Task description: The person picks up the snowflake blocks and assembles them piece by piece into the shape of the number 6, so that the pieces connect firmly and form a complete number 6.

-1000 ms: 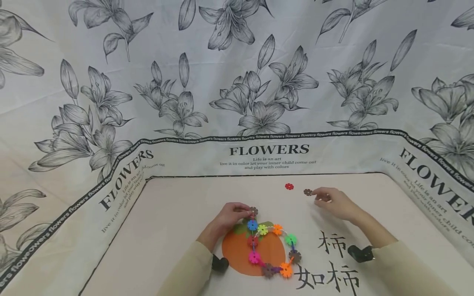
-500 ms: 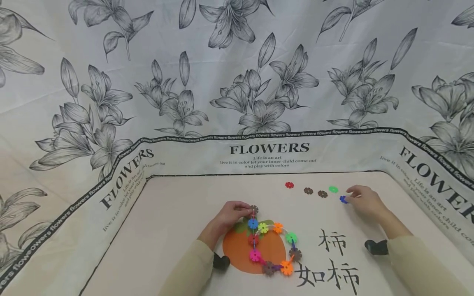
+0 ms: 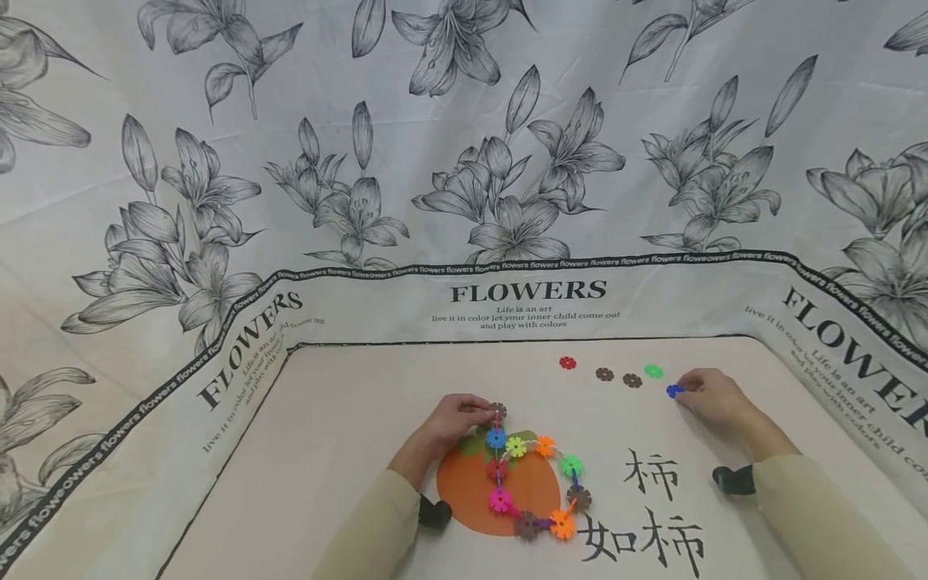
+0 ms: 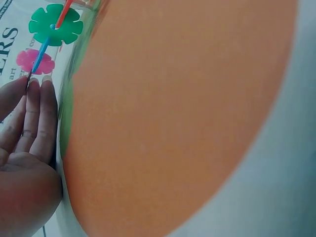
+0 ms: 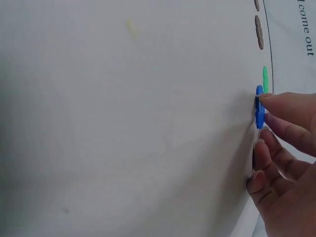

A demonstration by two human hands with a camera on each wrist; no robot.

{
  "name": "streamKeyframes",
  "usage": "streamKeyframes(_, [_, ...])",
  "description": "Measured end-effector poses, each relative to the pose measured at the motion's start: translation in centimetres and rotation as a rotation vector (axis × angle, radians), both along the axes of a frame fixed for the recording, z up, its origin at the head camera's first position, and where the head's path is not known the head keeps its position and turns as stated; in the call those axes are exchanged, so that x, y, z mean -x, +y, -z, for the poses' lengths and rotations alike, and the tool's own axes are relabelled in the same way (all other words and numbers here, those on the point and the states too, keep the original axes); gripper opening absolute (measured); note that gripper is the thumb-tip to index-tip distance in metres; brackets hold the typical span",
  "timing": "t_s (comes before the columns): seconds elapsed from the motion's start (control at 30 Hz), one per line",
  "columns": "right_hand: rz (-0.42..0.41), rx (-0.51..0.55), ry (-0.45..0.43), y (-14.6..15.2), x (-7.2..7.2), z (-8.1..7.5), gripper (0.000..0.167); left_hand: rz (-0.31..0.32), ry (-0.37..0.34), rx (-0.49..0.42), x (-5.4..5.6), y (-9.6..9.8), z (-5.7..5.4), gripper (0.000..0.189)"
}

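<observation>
In the head view my left hand pinches a brown flower-shaped interlocking disc at the top end of a chain of such discs. Below it hang a blue disc and a red one, and the chain loops round through a pink disc and an orange disc. The left wrist view shows thumb and fingertips closed on a thin dark edge beside a pink disc. My right hand holds a loose blue disc between thumb and finger, low at the tabletop.
Left of the right hand lie several loose discs: a green one, a brown one, another brown one and a red one. Beneath the chain the cloth bears an orange persimmon print. A flowered curtain rises behind.
My right hand has moved right from the left brown disc to the blue one, bringing the other brown, the green and the blue discs into sight. The left hand keeps its place.
</observation>
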State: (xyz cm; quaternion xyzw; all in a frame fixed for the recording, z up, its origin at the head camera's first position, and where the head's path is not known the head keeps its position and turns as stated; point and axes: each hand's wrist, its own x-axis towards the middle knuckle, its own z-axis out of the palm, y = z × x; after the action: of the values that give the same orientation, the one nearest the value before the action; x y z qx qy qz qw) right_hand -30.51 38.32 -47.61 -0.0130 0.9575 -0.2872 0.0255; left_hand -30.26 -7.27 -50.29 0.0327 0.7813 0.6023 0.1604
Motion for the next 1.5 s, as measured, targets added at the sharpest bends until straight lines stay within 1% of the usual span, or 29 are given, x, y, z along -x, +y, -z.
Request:
streamKeyframes(0.23, [0.049,0.01,0.015,-0.1,0.0,0.3,0.047,0.003,0.009,-0.011,0.0,-0.1,0.1,0.019])
streamKeyframes(0.33, [0.046,0.03,0.029,-0.4,-0.3,0.3,0.045,0.008,0.016,-0.013,-0.1,-0.1,0.1,0.019])
streamKeyframes(0.47, [-0.011,0.094,0.043,-1.5,-1.0,-0.2,0.041,0.008,0.019,-0.022,-0.1,0.0,0.1,0.018])
streamKeyframes(0.63, [-0.071,0.198,0.047,-3.8,-1.6,-0.9,0.037,0.001,0.018,-0.005,-0.2,-0.1,-0.1,0.018])
streamKeyframes(0.77, [-0.122,0.255,0.045,-5.4,-1.7,-1.2,0.036,0.004,0.015,-0.004,-0.1,-0.2,-0.1,0.017])
streamKeyframes(0.9, [-0.177,0.316,0.045,-7.1,-1.7,-1.6,0.031,0.018,0.026,-0.023,0.1,-0.2,0.2,0.016])
streamKeyframes(1.03, [-0.208,0.332,0.036,-9.1,-1.8,-2.0,0.024,0.027,0.031,-0.035,0.2,-0.2,0.2,0.017])
streamKeyframes(1.23, [-0.273,0.386,0.016,-12.2,-1.6,-2.6,0.022,0.028,0.029,-0.035,0.1,-0.2,0.2,0.017])
streamKeyframes(1.37, [-0.303,0.41,0.004,-13.8,-1.1,-2.8,0.019,0.027,0.024,-0.05,0.1,-0.3,0.2,0.017])
streamKeyframes(1.5, [-0.327,0.403,0.003,-15.3,-0.5,-2.8,0.015,0.024,0.018,-0.061,0.1,-0.3,0.2,0.017])
